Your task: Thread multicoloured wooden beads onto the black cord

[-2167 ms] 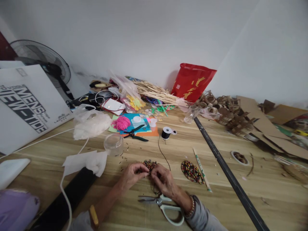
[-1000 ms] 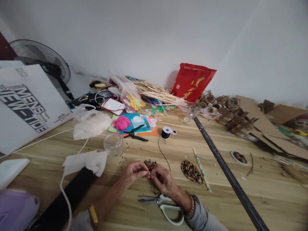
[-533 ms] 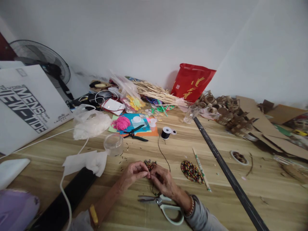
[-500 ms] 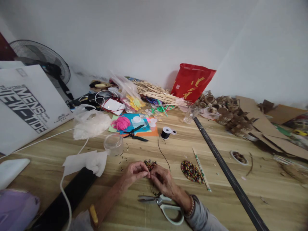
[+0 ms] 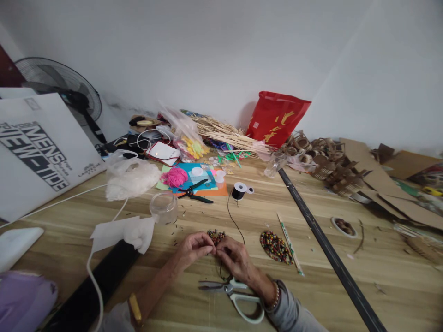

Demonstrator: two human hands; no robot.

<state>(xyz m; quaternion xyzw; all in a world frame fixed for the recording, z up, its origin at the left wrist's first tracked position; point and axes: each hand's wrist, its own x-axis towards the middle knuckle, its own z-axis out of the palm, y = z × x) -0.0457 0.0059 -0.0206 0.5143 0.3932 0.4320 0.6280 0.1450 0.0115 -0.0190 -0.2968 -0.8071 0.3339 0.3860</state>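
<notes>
The cluster of small, round, multicoloured beads [image 5: 216, 236] lies on the pale wooden table [image 5: 325, 290], just beyond the fingertips of the left hand [image 5: 194, 246] and right hand [image 5: 237, 259]. In each grip, thumb and forefinger press together; what they pinch is too small to tell. Such fine work calls for steady wrists and small finger movements, with the thin black cord [image 5: 220, 271] clear of the pale-handled metal scissors [image 5: 238, 296] nearby.

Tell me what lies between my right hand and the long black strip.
In the head view, between your right hand and the black strip lie coiled beads, a slim green-and-white stick and tiny scraps.
</notes>
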